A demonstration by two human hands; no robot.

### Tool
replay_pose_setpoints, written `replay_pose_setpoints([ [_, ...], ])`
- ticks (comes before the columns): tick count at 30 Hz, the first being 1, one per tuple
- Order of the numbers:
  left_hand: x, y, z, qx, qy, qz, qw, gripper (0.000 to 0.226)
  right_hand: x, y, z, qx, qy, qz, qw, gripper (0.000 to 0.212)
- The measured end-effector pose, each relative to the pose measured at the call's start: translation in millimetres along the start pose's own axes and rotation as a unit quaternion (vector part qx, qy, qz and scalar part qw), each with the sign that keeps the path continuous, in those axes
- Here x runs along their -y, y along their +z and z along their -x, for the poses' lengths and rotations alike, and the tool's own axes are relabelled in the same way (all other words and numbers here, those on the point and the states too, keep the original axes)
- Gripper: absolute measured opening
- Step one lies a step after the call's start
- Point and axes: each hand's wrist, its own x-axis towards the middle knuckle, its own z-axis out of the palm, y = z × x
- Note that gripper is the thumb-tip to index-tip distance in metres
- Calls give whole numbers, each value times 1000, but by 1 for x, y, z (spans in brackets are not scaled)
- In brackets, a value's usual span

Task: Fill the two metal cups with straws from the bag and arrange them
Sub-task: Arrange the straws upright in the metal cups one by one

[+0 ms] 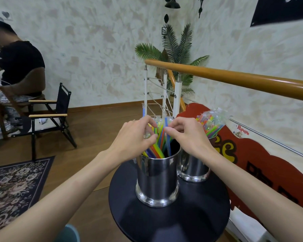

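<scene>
Two shiny metal cups stand on a round black table (pixel 170 222). The near cup (pixel 157 179) holds several coloured wrapped straws (pixel 158 147) that lean left. Above it, my left hand (pixel 135 135) pinches a clear-wrapped straw among the bunch, and my right hand (pixel 185 135) pinches a blue straw by its upper part. The far cup (pixel 193 169) sits behind and to the right, partly hidden by my right wrist. A clear plastic bag of straws (pixel 212 122) stands upright in it.
A wooden handrail (pixel 234 78) on white posts runs behind the table, with a red painted sign (pixel 262 165) to the right. A black folding chair (pixel 49 116) and a seated person are at the left. A patterned rug (pixel 16 186) lies on the wooden floor.
</scene>
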Motion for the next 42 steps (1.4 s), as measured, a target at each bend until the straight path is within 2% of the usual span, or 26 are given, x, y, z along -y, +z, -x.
replay_pose_setpoints([
  [2, 0, 1, 0, -12, 3, 6, 1000, 25, 1, 0, 3, 19, 6, -28, 999, 10],
  [4, 0, 2, 2, -16, 6, 23, 1000, 31, 3, 2, 8, 76, 2, -51, 996, 9],
  [7, 1, 1, 4, -32, 33, 33, 998, 19, 3, 4, 14, 156, 6, -99, 983, 21],
  [8, 2, 1, 5, -41, 46, 17, 998, 14, 2, 2, 15, 156, 11, -114, 981, 24],
  [10, 2, -2, 6, -50, 66, -37, 996, 9, -1, -4, 13, 105, 18, -108, 988, 22],
  [12, 3, -3, 7, -53, 77, -76, 993, 7, -6, -9, 11, 26, 20, -39, 999, 19],
  [14, 3, -3, 6, -54, 88, -100, 990, 6, -9, -13, 9, -7, 31, 35, 999, 25],
  [16, 2, -2, 6, -59, 96, -138, 984, 10, -12, -13, 9, 4, 61, 78, 995, 37],
  [20, -4, 1, 9, -74, 61, -191, 977, 33, -16, -9, 5, 30, 109, 99, 989, 53],
  [24, -5, 2, 11, -11, 11, -166, 986, 44, -16, -1, -2, 59, 128, 101, 985, 59],
  [27, -2, 5, 14, -8, 12, -144, 990, 40, -14, 2, -5, 53, 124, 102, 986, 54],
  [31, 3, 10, 18, -23, 13, -118, 993, 32, -14, 4, -6, 31, 100, 99, 990, 36],
  [35, 8, 12, 17, -26, 9, -112, 993, 21, -18, 3, -4, 27, 85, 70, 994, 32],
  [39, 6, 10, 10, -6, -6, -97, 995, 35, -19, 2, -1, 43, 60, 39, 996, 24],
  [42, 1, 5, 2, 22, -48, -88, 995, 50, -20, 2, -1, 56, 35, 28, 997, 17],
])
